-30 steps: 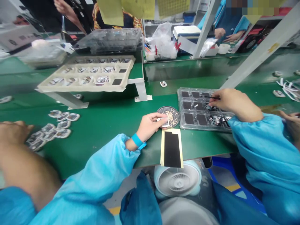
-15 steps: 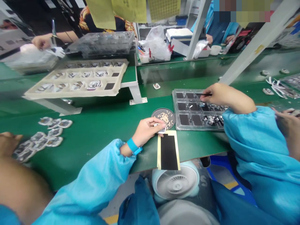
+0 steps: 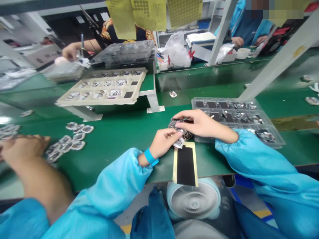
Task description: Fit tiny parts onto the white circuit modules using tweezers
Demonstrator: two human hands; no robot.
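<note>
- The left hand (image 3: 164, 142) is clamped on a small white-edged part (image 3: 178, 143), pinched between thumb and fingers just in front of the round dish and by the top edge of the black sheet.
- The right hand (image 3: 199, 122) is closed on a thin dark tool (image 3: 183, 120), its fingers above the dish; where the tool's tip ends, I cannot tell.
- The round dish (image 3: 171, 124), grey and full of small holes, holds little tan and dark pieces; the hands hide much of it.
- The clear tray (image 3: 279, 142) is right of the dish, with compartments in rows. Those towards its left show dark flat bottoms; those towards its right hold heaps of small shiny bits. The right wrist and sleeve cover part of it.
- The cream tray (image 3: 97, 102) rests on a raised shelf (image 3: 147, 85) with white legs. Most of its pockets hold bunches of white and silvery pieces; in its two nearest rows, the right-end pocket shows a dark square.
- A clear box (image 3: 124, 53) stands behind the cream tray; what is inside is too blurred to tell.
- A clear plastic bag (image 3: 176, 49) sits at the back beside some pens.
- The black sheet (image 3: 185, 166) with a yellow border lies at the table edge.
- A cluster of similar parts (image 3: 66, 142) lies on the table at left, near a co-worker's hand (image 3: 25, 149).
</note>
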